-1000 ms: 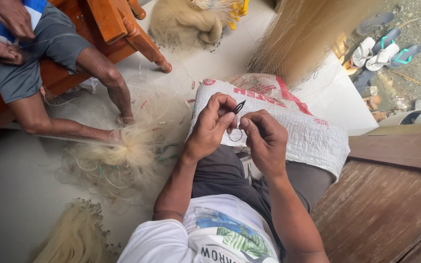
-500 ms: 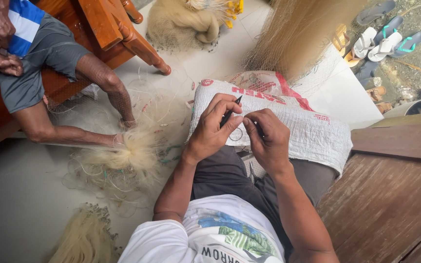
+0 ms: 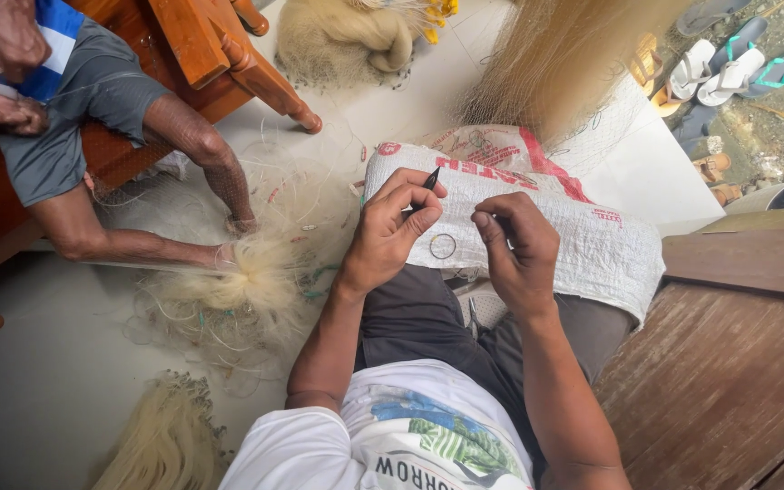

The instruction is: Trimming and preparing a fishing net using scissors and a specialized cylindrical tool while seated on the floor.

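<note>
My left hand [image 3: 390, 234] is closed around a thin black pointed tool [image 3: 430, 179] whose tip sticks up past my fingers. My right hand [image 3: 519, 249] sits close beside it, fingers pinched on fine, nearly invisible net line. Between the two hands a small metal ring [image 3: 443, 246] shows against a white woven sack [image 3: 592, 245] that lies over my lap. Pale fishing net [image 3: 564, 63] hangs down in front of me and onto the sack.
Another person sits at the left on a wooden bench [image 3: 201, 45], a leg [image 3: 129, 243] stretched among heaped net [image 3: 247, 281]. More net bundles [image 3: 342, 36] lie on the floor. Sandals [image 3: 728, 68] rest at top right. Wooden boards [image 3: 728, 381] lie to my right.
My hands have drawn slightly apart, showing the ring between them. The black tool stays in my left hand. The other person's arms moved a little.
</note>
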